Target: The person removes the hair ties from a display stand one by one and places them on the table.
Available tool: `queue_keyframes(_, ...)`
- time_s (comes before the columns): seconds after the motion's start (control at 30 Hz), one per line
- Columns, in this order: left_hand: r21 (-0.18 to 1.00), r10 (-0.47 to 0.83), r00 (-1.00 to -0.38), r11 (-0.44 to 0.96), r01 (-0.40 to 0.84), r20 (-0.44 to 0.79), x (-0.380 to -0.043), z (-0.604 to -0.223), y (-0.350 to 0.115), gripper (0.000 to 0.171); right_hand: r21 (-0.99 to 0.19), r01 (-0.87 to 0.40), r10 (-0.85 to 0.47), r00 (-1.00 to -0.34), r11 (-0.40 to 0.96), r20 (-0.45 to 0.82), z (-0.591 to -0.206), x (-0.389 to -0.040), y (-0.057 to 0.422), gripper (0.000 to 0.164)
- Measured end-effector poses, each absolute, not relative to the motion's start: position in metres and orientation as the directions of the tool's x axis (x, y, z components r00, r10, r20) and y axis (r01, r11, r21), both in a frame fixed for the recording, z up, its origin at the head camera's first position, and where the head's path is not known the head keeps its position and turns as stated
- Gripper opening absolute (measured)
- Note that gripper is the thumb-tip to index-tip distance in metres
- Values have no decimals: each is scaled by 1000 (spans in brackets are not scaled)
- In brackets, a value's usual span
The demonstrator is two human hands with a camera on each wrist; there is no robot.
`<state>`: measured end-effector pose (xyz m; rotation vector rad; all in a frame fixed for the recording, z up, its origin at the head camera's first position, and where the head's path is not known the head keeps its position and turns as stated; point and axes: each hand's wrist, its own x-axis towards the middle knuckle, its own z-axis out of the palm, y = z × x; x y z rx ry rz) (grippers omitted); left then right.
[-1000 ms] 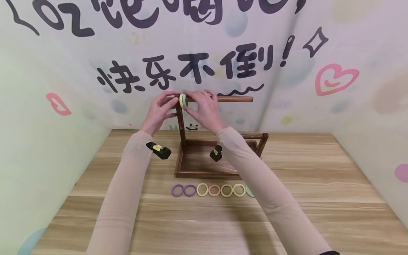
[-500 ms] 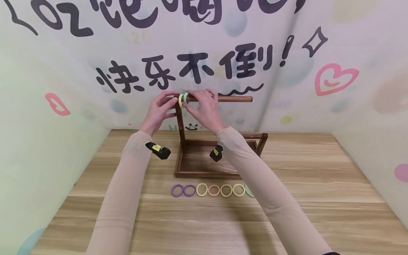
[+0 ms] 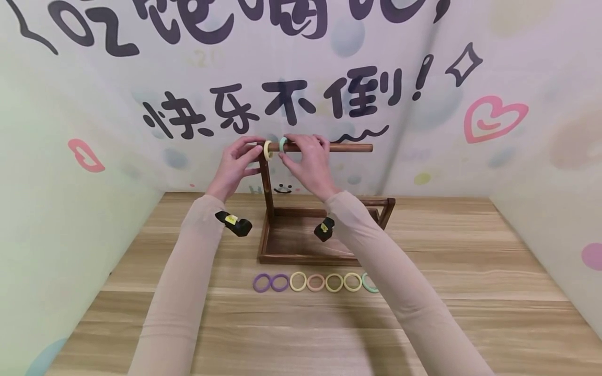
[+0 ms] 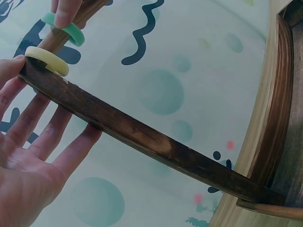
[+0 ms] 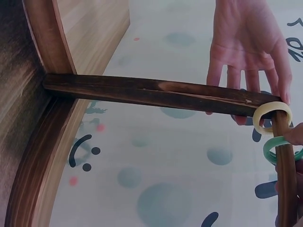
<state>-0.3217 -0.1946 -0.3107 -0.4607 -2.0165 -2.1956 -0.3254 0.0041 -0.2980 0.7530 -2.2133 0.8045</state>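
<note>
A dark wooden stand carries a round horizontal rod [image 3: 350, 148] on an upright post [image 3: 266, 183]. Around the rod, right by the post, hangs a pale yellow ring [image 3: 266, 151]. My left hand [image 3: 235, 163] rests against the top of the post; in the left wrist view its fingers [image 4: 78, 151] lie fairly straight along the post, the thumb touching the corner near the yellow ring. With thumb and fingers my right hand [image 3: 310, 162] pinches a mint green ring [image 4: 75, 35], which encircles the rod a small gap to the right of the yellow one.
Below the rod, the stand's tray base [image 3: 305, 259] has a lower bar [image 3: 376, 202] at right. On the wooden table [image 3: 263, 334] in front lies a row of rings: purple [image 3: 262, 290], yellow [image 3: 298, 290], pink [image 3: 316, 290] and green [image 3: 369, 290], the last partly behind my right sleeve.
The green ring and my right hand have slid right along the rod, opening a gap from the yellow ring. My left hand and the yellow ring stay at the post.
</note>
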Motion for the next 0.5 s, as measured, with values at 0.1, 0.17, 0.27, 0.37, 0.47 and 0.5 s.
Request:
queue_keyframes(0.1, 952, 111, -947, -91, 294, 303, -321, -310, -195, 22, -337, -690, -274, -615, 640, 739, -298, -325, 7, 35)
queue_keyframes(0.17, 953, 109, -948, -83, 292, 299, -321, -310, -195, 23, -344, -689, -265, -616, 638, 741, -298, -325, 9, 35)
queue_keyframes(0.27, 956, 107, -951, -66, 286, 292, -321, -311, -195, 23, -354, -682, -253, -622, 639, 741, -299, -325, 13, 34)
queue_keyframes(0.37, 957, 108, -951, -61, 285, 290, -321, -311, -195, 23, -360, -685, -238, -615, 633, 752, -300, -325, 17, 35)
queue_keyframes(0.47, 956, 107, -950, -66, 286, 292, -321, -311, -195, 23, -363, -690, -229, -608, 626, 760, -300, -324, 21, 35)
queue_keyframes(0.5, 956, 107, -951, -71, 285, 292, -321, -311, -195, 23, -364, -689, -226, -608, 627, 761, -300, -325, 23, 35)
